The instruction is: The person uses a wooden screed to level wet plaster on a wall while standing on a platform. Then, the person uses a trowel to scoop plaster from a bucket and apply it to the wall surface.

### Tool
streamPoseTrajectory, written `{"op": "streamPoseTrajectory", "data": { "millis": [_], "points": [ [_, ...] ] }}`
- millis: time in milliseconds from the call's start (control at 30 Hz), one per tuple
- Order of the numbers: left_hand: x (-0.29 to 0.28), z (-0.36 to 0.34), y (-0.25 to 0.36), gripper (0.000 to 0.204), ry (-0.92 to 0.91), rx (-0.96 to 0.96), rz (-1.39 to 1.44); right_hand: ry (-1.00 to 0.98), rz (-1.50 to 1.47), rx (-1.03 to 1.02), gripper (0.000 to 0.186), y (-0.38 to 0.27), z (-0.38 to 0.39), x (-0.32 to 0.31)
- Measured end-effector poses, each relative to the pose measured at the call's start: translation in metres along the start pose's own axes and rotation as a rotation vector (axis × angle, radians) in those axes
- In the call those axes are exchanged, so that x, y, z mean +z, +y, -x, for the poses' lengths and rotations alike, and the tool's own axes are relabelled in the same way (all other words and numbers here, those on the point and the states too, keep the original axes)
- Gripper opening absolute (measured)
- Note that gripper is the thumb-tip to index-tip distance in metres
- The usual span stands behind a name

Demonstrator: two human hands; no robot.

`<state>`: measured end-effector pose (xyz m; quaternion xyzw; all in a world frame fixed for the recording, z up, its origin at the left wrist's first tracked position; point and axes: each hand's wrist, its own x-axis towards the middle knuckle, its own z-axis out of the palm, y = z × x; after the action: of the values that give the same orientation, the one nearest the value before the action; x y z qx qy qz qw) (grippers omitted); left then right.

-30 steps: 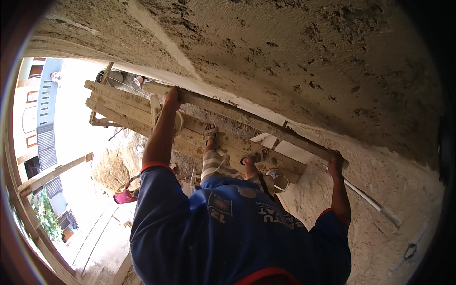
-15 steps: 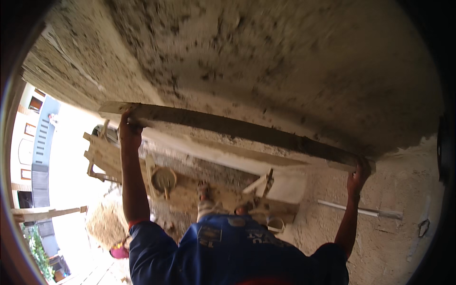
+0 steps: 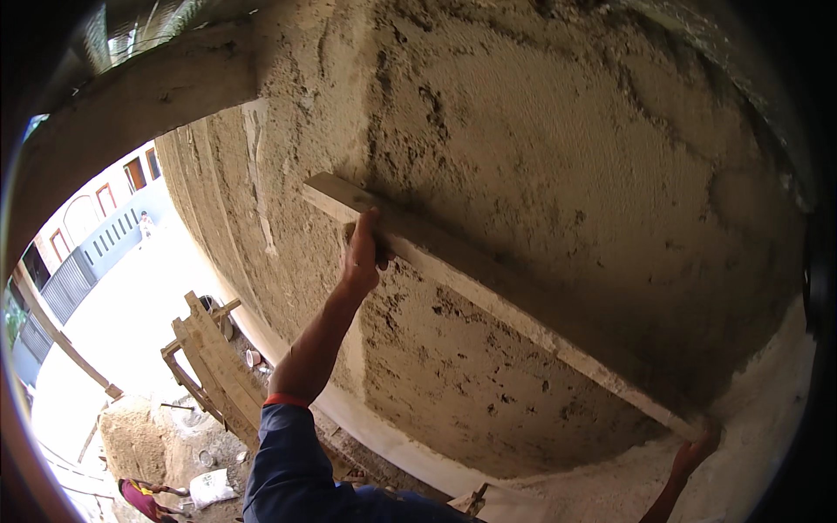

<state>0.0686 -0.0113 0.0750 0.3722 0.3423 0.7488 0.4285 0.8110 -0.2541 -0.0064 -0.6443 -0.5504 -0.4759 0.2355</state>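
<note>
Left fingers (image 3: pixel 369 220) and right fingers (image 3: pixel 710 429) grip a wooden plank (image 3: pixel 523 322); uneven pressure could gouge the seemingly damp plaster (image 3: pixel 558 174) above them.

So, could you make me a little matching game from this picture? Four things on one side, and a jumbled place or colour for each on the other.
Things:
1. Left hand's fingers
2. Right hand's fingers
3. Wearer's sleeve
4. Co-worker's shirt

Places and colours:
a. Dark red
b. At the lower-right end of the wooden beam
c. Blue with a red edge
d. Near the beam's upper-left end

Pairs: 1-d, 2-b, 3-c, 4-a
</note>
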Motion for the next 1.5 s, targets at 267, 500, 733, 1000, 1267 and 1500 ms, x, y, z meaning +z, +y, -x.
{"op": "streamPoseTrajectory", "data": {
  "millis": [267, 500, 733, 1000, 1267, 1500],
  "points": [
    [0.034, -0.076, 0.129, 0.043, -0.06, 0.339, -0.171, 0.185, -0.021, 0.027, 0.058, -0.035, -0.044, -0.001],
    [0.061, -0.18, 0.272, 0.045, 0.032, 0.632, -0.135, 0.19, 0.053, 0.058, 0.049, -0.082, -0.179, -0.056],
    [0.061, -0.184, 0.276, 0.036, -0.046, 0.608, -0.111, 0.224, 0.18, -0.034, 0.051, -0.046, -0.265, -0.102],
    [0.072, -0.178, 0.259, 0.042, -0.035, 0.539, -0.029, 0.324, 0.245, -0.004, 0.057, -0.012, -0.326, -0.133],
    [0.032, -0.2, 0.285, 0.039, -0.059, 0.459, -0.051, 0.46, 0.167, 0.159, 0.063, -0.097, -0.313, -0.127],
    [0.023, -0.191, 0.257, 0.036, -0.003, 0.296, -0.07, 0.53, 0.114, -0.002, 0.06, -0.085, -0.256, -0.098]
  ]
}}
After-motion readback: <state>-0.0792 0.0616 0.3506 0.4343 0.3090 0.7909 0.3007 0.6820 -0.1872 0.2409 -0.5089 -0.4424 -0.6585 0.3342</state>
